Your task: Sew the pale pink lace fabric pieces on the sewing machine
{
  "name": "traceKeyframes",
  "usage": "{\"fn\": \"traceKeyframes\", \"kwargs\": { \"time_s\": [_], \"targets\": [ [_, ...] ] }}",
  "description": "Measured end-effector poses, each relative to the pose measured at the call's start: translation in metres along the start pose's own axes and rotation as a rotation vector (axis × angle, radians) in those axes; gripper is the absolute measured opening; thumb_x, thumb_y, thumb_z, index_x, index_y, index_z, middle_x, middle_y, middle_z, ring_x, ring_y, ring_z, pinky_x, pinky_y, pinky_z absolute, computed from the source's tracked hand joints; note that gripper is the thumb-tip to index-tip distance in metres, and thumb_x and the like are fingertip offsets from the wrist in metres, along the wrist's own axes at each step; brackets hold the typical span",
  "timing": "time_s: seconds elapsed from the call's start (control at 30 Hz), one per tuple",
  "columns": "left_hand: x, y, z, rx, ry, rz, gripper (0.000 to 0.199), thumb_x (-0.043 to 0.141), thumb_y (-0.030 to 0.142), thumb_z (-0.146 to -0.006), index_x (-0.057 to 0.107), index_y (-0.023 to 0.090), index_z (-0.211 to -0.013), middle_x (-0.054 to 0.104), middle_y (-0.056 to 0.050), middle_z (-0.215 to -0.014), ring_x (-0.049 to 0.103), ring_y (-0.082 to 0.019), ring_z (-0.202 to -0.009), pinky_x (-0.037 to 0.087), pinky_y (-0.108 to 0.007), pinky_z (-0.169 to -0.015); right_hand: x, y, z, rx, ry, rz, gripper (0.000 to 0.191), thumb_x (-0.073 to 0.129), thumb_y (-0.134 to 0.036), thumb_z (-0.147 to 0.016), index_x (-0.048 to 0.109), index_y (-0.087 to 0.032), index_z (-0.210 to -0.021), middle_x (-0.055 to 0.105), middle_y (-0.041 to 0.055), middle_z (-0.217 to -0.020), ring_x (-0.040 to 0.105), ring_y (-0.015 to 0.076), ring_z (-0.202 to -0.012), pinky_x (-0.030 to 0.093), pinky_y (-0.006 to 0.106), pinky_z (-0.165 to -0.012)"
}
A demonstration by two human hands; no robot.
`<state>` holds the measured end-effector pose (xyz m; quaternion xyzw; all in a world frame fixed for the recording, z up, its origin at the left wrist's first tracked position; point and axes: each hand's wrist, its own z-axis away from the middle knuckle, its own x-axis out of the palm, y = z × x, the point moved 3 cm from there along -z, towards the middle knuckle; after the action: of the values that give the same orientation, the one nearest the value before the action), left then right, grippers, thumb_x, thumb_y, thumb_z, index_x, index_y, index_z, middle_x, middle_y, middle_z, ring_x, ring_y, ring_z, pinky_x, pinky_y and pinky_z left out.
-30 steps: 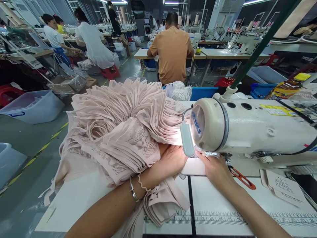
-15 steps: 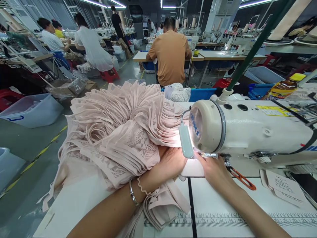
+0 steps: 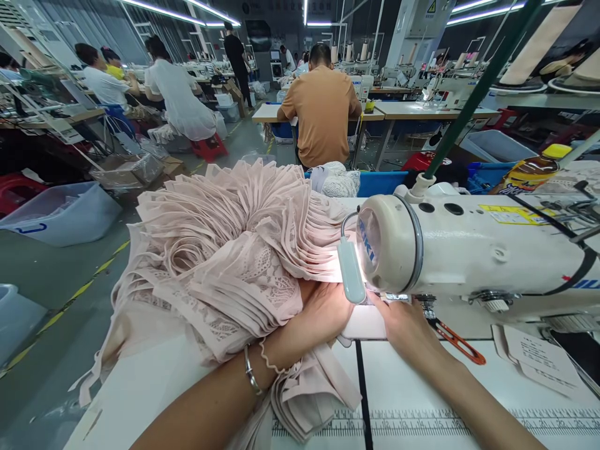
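Observation:
A big heap of pale pink lace-trimmed fabric pieces (image 3: pixel 225 219) covers the left of the sewing table. My left hand (image 3: pixel 330 306) lies against the fabric by the needle area, its fingertips hidden behind the small grey lamp (image 3: pixel 351 272). Under the head of the white sewing machine (image 3: pixel 469 244), my right hand (image 3: pixel 400 319) rests at the front edge of a pale pink piece (image 3: pixel 368 323). Its thumb side points toward the needle; the other fingers are hidden by the machine. Folded fabric ends (image 3: pixel 314 387) hang below my left wrist.
Orange-handled thread snips (image 3: pixel 459 342) lie right of my right hand, near paper tags (image 3: pixel 539 356). A ruler strip (image 3: pixel 422 420) runs along the table front. Behind the machine stands a yellow-capped bottle (image 3: pixel 529 172). A person in a brown shirt (image 3: pixel 321 112) sits ahead.
The camera view has tilted slightly, so the scene sits a little lower. Both hands keep nearly the same place at the machine, and the fabric heap looks unchanged.

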<state>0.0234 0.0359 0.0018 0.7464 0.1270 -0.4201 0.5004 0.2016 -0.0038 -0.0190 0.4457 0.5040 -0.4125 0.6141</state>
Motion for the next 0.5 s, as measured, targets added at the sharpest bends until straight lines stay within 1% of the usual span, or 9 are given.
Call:
{"fn": "traceKeyframes", "kwargs": {
  "time_s": [0.13, 0.23, 0.3, 0.37, 0.4, 0.47, 0.5],
  "targets": [
    [-0.001, -0.001, 0.001, -0.014, 0.067, -0.074, 0.018, 0.043, 0.029, -0.097, 0.059, 0.022, -0.09, 0.064, -0.005, -0.084, 0.063, -0.023, -0.089, 0.053, -0.037, -0.087, 0.001, 0.002, 0.0, -0.018, 0.061, -0.044, 0.06, 0.034, -0.004, -0.087, 0.055, -0.026, -0.139, 0.066, 0.012, -0.103, 0.06, 0.0247, -0.09, 0.044, 0.038, -0.079],
    [-0.004, -0.001, 0.003, -0.049, 0.157, -0.14, 0.017, 0.046, 0.026, -0.095, 0.062, 0.021, -0.097, 0.066, -0.007, -0.083, 0.064, -0.024, -0.086, 0.055, -0.037, -0.083, 0.001, 0.002, 0.0, -0.02, 0.097, -0.046, 0.063, 0.035, -0.002, -0.085, 0.055, -0.024, -0.14, 0.067, 0.0113, -0.099, 0.059, 0.0238, -0.089, 0.044, 0.037, -0.08],
    [-0.007, 0.0, 0.003, -0.082, 0.231, -0.209, 0.022, 0.045, 0.02, -0.094, 0.062, 0.017, -0.108, 0.068, -0.011, -0.093, 0.065, -0.026, -0.092, 0.055, -0.039, -0.086, 0.001, 0.002, 0.0, -0.018, 0.126, -0.041, 0.063, 0.036, -0.001, -0.083, 0.056, -0.023, -0.139, 0.068, 0.0123, -0.105, 0.059, 0.0239, -0.089, 0.043, 0.037, -0.081],
    [-0.01, 0.003, 0.0, -0.088, 0.3, -0.257, 0.034, 0.044, 0.016, -0.093, 0.057, 0.014, -0.125, 0.066, -0.016, -0.111, 0.063, -0.028, -0.108, 0.053, -0.042, -0.095, 0.002, 0.002, -0.002, -0.009, 0.14, -0.048, 0.059, 0.036, -0.003, -0.085, 0.058, -0.021, -0.136, 0.068, 0.0135, -0.108, 0.06, 0.0243, -0.088, 0.043, 0.037, -0.079],
    [-0.011, 0.004, -0.003, -0.083, 0.323, -0.266, 0.041, 0.044, 0.015, -0.092, 0.051, 0.014, -0.133, 0.063, -0.017, -0.12, 0.059, -0.03, -0.117, 0.05, -0.043, -0.101, 0.003, 0.003, -0.004, -0.003, 0.138, -0.066, 0.054, 0.035, -0.006, -0.087, 0.059, -0.021, -0.134, 0.068, 0.0136, -0.107, 0.06, 0.0243, -0.086, 0.043, 0.037, -0.077],
    [-0.012, 0.006, -0.012, -0.092, 0.324, -0.261, 0.053, 0.043, 0.013, -0.092, 0.04, 0.014, -0.145, 0.055, -0.019, -0.136, 0.048, -0.03, -0.132, 0.042, -0.045, -0.111, 0.007, 0.007, -0.008, -0.01, 0.124, -0.119, 0.046, 0.034, -0.013, -0.093, 0.061, -0.02, -0.129, 0.068, 0.0127, -0.103, 0.06, 0.0237, -0.083, 0.044, 0.035, -0.074],
    [-0.012, 0.006, -0.017, -0.112, 0.297, -0.253, 0.056, 0.042, 0.013, -0.092, 0.036, 0.013, -0.147, 0.051, -0.019, -0.141, 0.044, -0.03, -0.137, 0.039, -0.045, -0.114, 0.009, 0.009, -0.01, -0.031, 0.118, -0.15, 0.042, 0.033, -0.016, -0.096, 0.063, -0.02, -0.126, 0.069, 0.0117, -0.1, 0.06, 0.0233, -0.083, 0.044, 0.034, -0.073]
  ]
}}
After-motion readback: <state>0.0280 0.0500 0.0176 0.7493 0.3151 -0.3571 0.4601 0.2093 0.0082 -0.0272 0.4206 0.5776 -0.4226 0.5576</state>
